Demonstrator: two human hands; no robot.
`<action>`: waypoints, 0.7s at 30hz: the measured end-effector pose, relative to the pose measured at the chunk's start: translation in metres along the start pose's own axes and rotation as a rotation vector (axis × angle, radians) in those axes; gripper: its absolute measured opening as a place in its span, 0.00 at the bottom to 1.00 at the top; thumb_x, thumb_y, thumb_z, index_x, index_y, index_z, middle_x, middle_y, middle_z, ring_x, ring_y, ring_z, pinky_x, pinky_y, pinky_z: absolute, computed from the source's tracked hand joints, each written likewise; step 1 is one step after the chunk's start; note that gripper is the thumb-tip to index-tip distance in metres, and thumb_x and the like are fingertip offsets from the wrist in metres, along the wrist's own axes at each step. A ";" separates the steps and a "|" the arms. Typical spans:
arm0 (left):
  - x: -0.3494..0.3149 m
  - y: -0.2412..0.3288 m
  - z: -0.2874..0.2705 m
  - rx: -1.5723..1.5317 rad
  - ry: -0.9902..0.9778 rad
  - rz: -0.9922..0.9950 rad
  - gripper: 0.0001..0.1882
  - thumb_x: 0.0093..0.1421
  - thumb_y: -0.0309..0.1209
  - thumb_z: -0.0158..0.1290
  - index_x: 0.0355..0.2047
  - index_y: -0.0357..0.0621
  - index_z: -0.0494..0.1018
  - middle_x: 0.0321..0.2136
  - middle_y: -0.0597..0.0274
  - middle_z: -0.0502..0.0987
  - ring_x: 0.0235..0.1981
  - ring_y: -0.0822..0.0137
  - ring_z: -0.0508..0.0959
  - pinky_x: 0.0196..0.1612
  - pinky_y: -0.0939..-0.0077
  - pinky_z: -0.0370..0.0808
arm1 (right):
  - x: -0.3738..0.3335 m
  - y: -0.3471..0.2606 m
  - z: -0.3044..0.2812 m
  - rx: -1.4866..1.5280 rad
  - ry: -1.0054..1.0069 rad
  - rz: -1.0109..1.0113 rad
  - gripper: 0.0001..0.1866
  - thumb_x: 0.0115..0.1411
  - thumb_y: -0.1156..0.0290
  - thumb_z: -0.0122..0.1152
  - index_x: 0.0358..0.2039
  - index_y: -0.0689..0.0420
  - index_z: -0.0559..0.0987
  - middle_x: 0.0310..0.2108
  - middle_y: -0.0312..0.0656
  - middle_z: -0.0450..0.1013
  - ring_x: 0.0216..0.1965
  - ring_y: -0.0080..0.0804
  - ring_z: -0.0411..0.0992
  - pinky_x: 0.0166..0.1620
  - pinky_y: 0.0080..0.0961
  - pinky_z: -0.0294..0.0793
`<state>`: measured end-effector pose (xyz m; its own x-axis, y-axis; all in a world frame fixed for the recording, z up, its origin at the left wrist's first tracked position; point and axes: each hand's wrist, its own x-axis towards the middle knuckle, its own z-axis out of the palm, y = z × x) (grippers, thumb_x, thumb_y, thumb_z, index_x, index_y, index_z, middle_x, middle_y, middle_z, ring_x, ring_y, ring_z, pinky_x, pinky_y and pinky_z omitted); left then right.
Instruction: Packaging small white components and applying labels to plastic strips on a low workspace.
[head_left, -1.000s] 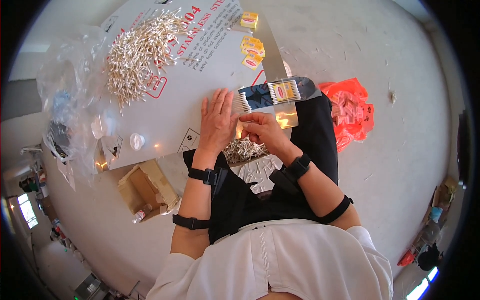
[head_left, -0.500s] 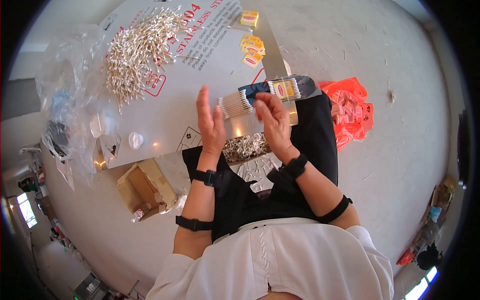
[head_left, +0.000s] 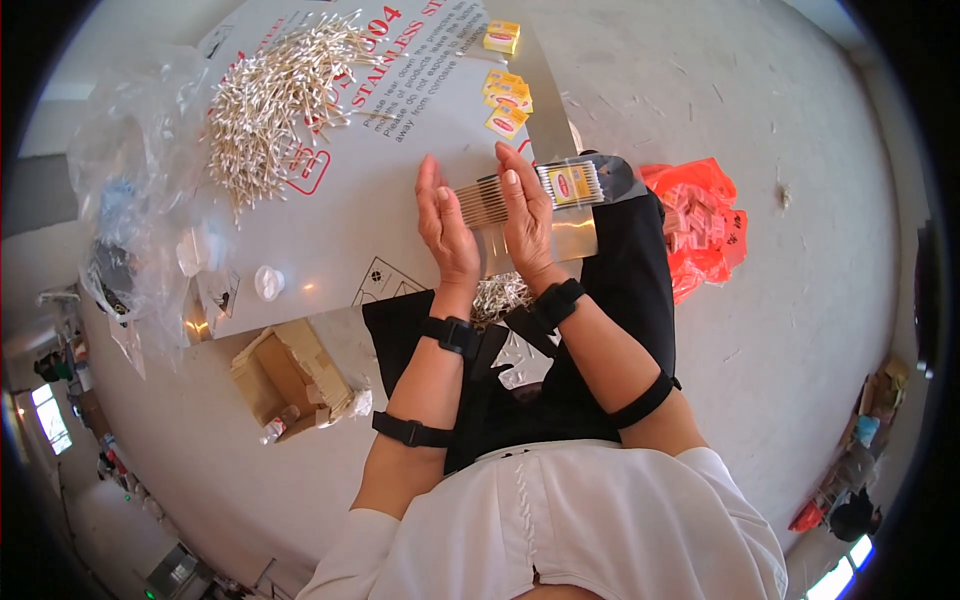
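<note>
A row of cotton swabs (head_left: 482, 203) lies side by side near the table's front edge, between my two hands. My left hand (head_left: 447, 228) is open at the row's left end, fingers stretched out and palm turned inward. Flat against the right end is my right hand (head_left: 526, 215), also open with straight fingers. Just right of it, a clear pack of swabs with a yellow label card (head_left: 570, 184) lies on a dark flat piece. Whether both palms press on the swab ends I cannot tell.
A heap of loose swabs (head_left: 280, 110) covers the back left of the steel-sheet table (head_left: 360, 220). Yellow label cards (head_left: 508, 95) lie toward its right edge. A clear plastic bag (head_left: 140, 170) hangs at left, a cardboard box (head_left: 290, 375) below, a red bag (head_left: 715, 215) at right.
My hands have come closer together around the row: the left moved right, the right moved left. The right hand's bent fingers have straightened.
</note>
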<state>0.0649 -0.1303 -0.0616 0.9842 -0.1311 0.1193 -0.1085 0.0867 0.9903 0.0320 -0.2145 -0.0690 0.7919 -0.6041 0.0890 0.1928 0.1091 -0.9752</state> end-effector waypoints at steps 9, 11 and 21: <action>0.006 0.005 -0.008 -0.060 -0.042 0.017 0.26 0.69 0.37 0.40 0.63 0.33 0.57 0.64 0.46 0.57 0.66 0.55 0.56 0.68 0.60 0.50 | 0.012 -0.007 -0.023 0.029 0.049 0.001 0.19 0.69 0.65 0.47 0.55 0.65 0.71 0.55 0.46 0.70 0.58 0.34 0.65 0.61 0.27 0.61; 0.004 0.011 -0.021 0.008 -0.057 0.049 0.26 0.69 0.36 0.40 0.63 0.34 0.58 0.65 0.47 0.57 0.66 0.53 0.56 0.68 0.60 0.50 | 0.010 -0.014 -0.033 0.107 0.091 0.024 0.18 0.69 0.67 0.48 0.54 0.66 0.72 0.54 0.45 0.70 0.57 0.31 0.66 0.60 0.26 0.62; -0.018 0.016 -0.013 1.221 -0.566 0.375 0.44 0.59 0.49 0.53 0.67 0.39 0.48 0.68 0.48 0.48 0.70 0.52 0.46 0.68 0.49 0.41 | -0.002 -0.043 -0.074 0.047 0.246 0.068 0.10 0.65 0.77 0.51 0.44 0.67 0.76 0.38 0.37 0.76 0.42 0.19 0.72 0.48 0.16 0.70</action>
<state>0.0474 -0.1133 -0.0489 0.7119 -0.6936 0.1101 -0.6899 -0.6615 0.2941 -0.0206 -0.2768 -0.0419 0.6406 -0.7671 -0.0341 0.1750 0.1891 -0.9662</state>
